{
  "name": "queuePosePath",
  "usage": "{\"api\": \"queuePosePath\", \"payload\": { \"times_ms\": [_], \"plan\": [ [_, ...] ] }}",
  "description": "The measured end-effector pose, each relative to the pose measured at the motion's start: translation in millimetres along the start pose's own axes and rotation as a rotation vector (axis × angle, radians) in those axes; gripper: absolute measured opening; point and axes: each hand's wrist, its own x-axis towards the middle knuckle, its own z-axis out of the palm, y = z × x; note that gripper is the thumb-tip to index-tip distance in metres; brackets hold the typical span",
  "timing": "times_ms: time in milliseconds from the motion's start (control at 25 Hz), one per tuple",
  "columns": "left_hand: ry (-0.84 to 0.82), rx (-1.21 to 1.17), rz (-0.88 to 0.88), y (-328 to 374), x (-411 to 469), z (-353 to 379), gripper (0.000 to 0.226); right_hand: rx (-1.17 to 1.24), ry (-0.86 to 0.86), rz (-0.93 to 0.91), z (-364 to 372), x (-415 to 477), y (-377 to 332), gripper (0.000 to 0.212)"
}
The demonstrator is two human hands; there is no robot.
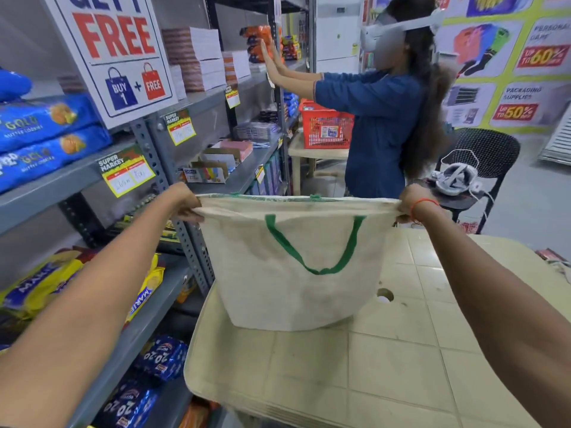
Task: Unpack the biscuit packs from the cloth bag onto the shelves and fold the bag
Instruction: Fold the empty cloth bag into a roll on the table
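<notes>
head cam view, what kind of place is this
Most likely a small supermarket aisle: metal shelves stacked with biscuit packs, price tags reading "super market", and a "buy 1 + free" offer sign.

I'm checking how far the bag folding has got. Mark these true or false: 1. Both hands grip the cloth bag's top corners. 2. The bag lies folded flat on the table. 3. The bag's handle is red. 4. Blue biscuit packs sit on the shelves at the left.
1. True: the left hand and right hand hold the cloth bag stretched by its top corners.
2. False: it hangs open and unfolded, its bottom reaching the table.
3. False: the handle is green.
4. True: blue biscuit packs lie on the shelves.
</notes>
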Motion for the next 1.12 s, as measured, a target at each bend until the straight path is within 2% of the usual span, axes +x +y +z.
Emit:
{"api": "queuePosePath", "payload": {
  "times_ms": [80, 120, 160, 240, 360, 480, 560, 600, 680, 760, 840, 880, 920, 1000, 1040, 1120],
  "plan": [
    [-0.027, -0.288, -0.013, 19, -1, -1, 0.012, 0.652, -0.039, 0.084, -1, 4, -10, 0.015],
    [-0.053, -0.446, 0.014, 31, -3, -4, 0.013, 0.943, 0.004, 0.084, -4, 4, -18, 0.014],
    [-0.048, -0.58, 0.075, 45, -5, -9, 0.018, 1.127, 0.079, 0.05, -11, 0, -28, 0.022],
    [0.024, -0.751, 0.239, 73, -7, -20, 0.029, 1.28, 0.275, -0.067, -29, -4, -47, 0.032],
    [0.087, -0.799, 0.408, 88, -9, -35, 0.034, 1.343, 0.466, -0.201, -50, -9, -58, 0.042],
    [-0.129, -0.53, 0.367, 58, -2, -40, 0.035, 1.19, 0.579, -0.15, -44, -11, -43, 0.038],
    [-0.305, -0.272, 0.272, 27, 5, -31, 0.032, 0.955, 0.52, -0.067, -27, -15, -24, 0.028],
    [-0.359, -0.161, 0.217, 9, 10, -21, 0.033, 0.815, 0.411, -0.007, -14, -17, -12, 0.023],
    [-0.42, 0.045, 0.102, -29, 20, 11, 0.04, 0.487, 0.034, 0.12, 19, -30, 17, 0.019],
    [-0.428, 0.163, -0.022, -72, 28, 53, 0.035, 0.044, -0.319, 0.18, 57, -47, 50, 0.018],
    [-0.383, 0.046, -0.149, -114, 34, 102, 0.025, -0.219, -0.544, 0.21, 91, -68, 81, 0.004],
    [-0.353, -0.096, -0.219, -132, 31, 125, 0.02, -0.246, -0.626, 0.225, 107, -79, 97, 0.012],
    [-0.321, -0.245, -0.27, -149, 27, 146, 0.014, -0.231, -0.707, 0.233, 122, -86, 110, 0.017],
    [-0.314, -0.448, -0.368, -175, 19, 178, 0.009, -0.201, -0.848, 0.247, 143, -107, 123, 0.012],
    [-0.333, -0.495, -0.411, -186, 15, 190, 0.007, -0.19, -0.89, 0.26, 152, -114, 125, 0.011],
    [-0.375, -0.487, -0.435, -202, 8, 202, 0.005, -0.151, -0.884, 0.275, 170, -122, 129, 0.024]
  ]
}}
